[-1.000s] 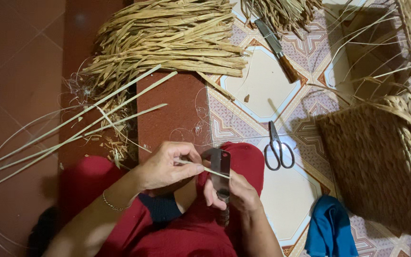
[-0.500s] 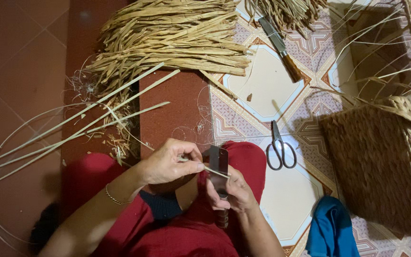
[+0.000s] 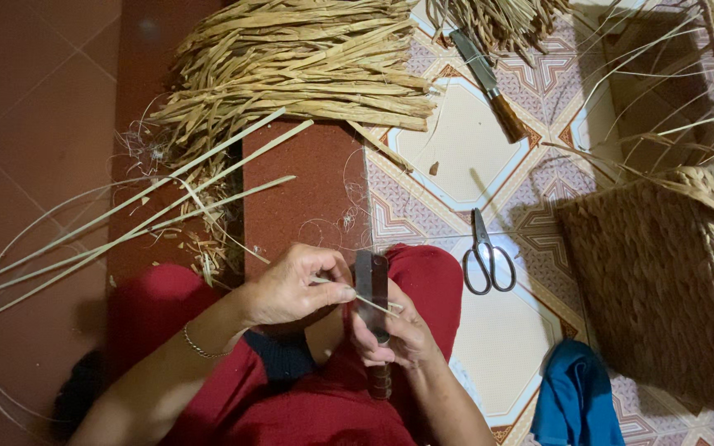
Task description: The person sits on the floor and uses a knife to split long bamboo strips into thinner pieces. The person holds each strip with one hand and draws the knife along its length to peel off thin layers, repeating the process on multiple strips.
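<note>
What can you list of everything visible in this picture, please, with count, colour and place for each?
Dried straw bundle: one heap, tan, top centre on the floor.
Long split strips: several, pale yellow, running left across the red floor.
Thin strip: one, pale, pinched by the left hand and lying across the blade.
Knife with dark blade: one, upright in the right hand.
Second knife: one, wooden handle, on the patterned tiles at top.
Scissors: one pair, dark, on the tiles right of the knee.
Woven basket: one, brown, at right.
Blue cloth: one, bottom right.
Left hand: pinching the strip.
Right hand: gripping the knife.
</note>
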